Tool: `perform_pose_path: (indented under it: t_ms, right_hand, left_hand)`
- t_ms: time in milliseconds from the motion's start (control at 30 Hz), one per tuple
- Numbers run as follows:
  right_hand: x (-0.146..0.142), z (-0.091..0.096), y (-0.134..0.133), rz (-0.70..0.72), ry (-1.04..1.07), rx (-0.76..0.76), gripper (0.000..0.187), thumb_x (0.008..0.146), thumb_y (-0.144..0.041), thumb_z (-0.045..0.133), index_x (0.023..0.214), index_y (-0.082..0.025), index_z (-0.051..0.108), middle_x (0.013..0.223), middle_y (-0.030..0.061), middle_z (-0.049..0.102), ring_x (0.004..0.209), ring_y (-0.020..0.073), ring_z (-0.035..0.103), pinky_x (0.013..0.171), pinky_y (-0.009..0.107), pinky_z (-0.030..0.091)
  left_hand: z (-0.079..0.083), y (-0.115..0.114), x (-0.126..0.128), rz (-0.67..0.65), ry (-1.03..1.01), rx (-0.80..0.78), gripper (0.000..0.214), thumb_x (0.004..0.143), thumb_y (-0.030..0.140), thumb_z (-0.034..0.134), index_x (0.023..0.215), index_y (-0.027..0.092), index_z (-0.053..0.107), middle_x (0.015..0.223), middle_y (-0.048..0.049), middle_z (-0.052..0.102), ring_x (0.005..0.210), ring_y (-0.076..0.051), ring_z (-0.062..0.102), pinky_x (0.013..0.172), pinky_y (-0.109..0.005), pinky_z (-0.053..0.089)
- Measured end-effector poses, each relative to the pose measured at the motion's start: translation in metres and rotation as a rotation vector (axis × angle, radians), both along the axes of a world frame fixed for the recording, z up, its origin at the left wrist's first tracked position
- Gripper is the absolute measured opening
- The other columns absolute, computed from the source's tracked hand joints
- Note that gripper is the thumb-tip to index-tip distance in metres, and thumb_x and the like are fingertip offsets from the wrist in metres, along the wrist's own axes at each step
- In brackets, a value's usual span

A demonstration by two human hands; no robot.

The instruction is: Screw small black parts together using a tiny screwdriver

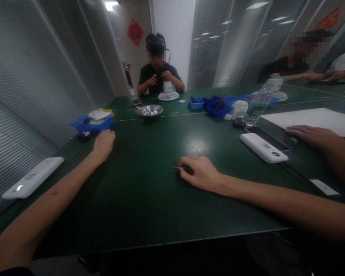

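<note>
My right hand rests on the green tabletop with thumb and forefinger pinched together. A short, thin, light-coloured needle-like piece sticks out to the left from the fingertips. Farther off on the left, my left hand lies on the table with its fingers curled in. Whatever it may hold is hidden behind the fingers. Just beyond it stands a blue tray with a white crumpled item on top, and a small dark object lies beside the tray's front.
A metal bowl holds small pieces. White power banks lie left and right, near a phone and a plastic bottle. Blue bins stand behind. Another person's hand rests at right; a co-worker sits opposite.
</note>
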State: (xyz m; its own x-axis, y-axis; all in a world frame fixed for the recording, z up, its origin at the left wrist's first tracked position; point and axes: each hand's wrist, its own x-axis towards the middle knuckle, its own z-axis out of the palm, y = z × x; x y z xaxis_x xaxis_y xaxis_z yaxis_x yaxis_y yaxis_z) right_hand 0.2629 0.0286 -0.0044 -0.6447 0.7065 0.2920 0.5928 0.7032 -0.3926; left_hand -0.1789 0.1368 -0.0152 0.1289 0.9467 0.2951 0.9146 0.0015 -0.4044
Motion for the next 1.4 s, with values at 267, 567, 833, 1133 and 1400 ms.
perform_pose_path:
  t_ms: [267, 567, 833, 1133, 1400]
  right_hand:
    - [-0.001, 0.005, -0.002, -0.001, -0.019, -0.022, 0.019, 0.096, -0.031, 0.055, 0.101, -0.018, 0.068, 0.089, 0.0031, 0.070, 0.068, 0.0128, 0.058, 0.064, 0.026, 0.039]
    - [0.000, 0.005, -0.002, 0.013, 0.003, -0.018, 0.019, 0.096, -0.031, 0.055, 0.101, -0.018, 0.068, 0.089, 0.0020, 0.069, 0.067, 0.0118, 0.058, 0.062, 0.026, 0.040]
    - [0.000, 0.001, 0.000, 0.010, 0.009, -0.006, 0.019, 0.097, -0.032, 0.054, 0.102, -0.018, 0.066, 0.090, 0.0022, 0.068, 0.067, 0.0120, 0.056, 0.062, 0.026, 0.038]
    - [-0.001, 0.006, -0.002, -0.021, 0.020, 0.018, 0.018, 0.096, -0.030, 0.054, 0.103, -0.018, 0.066, 0.092, 0.0034, 0.068, 0.069, 0.0126, 0.056, 0.062, 0.026, 0.037]
    - [0.000, 0.005, -0.002, -0.030, -0.038, 0.008, 0.019, 0.096, -0.031, 0.055, 0.104, -0.019, 0.067, 0.090, 0.0023, 0.066, 0.069, 0.0127, 0.055, 0.061, 0.026, 0.035]
  left_hand:
    - [-0.005, 0.005, -0.005, -0.008, -0.077, 0.069, 0.029, 0.087, 0.013, 0.047, 0.105, 0.003, 0.067, 0.117, -0.0281, 0.060, 0.113, -0.041, 0.055, 0.091, -0.049, 0.046]
    - [-0.008, 0.012, -0.025, 0.093, -0.504, 0.082, 0.030, 0.094, 0.029, 0.048, 0.110, 0.010, 0.066, 0.114, -0.0190, 0.067, 0.105, -0.032, 0.062, 0.092, -0.041, 0.048]
    - [0.001, 0.005, 0.016, -0.077, -0.796, 0.013, 0.021, 0.091, 0.027, 0.061, 0.103, 0.015, 0.073, 0.105, -0.0105, 0.074, 0.097, -0.025, 0.068, 0.091, -0.036, 0.050]
    - [0.005, -0.078, 0.168, -0.807, -1.078, -0.486, 0.014, 0.096, 0.025, 0.062, 0.098, 0.015, 0.072, 0.108, -0.0087, 0.072, 0.098, -0.019, 0.067, 0.088, -0.033, 0.051]
    - [0.012, -0.087, 0.174, -0.765, -1.074, -0.522, 0.022, 0.096, 0.025, 0.065, 0.117, 0.018, 0.065, 0.111, -0.0075, 0.070, 0.097, -0.020, 0.064, 0.080, -0.031, 0.047]
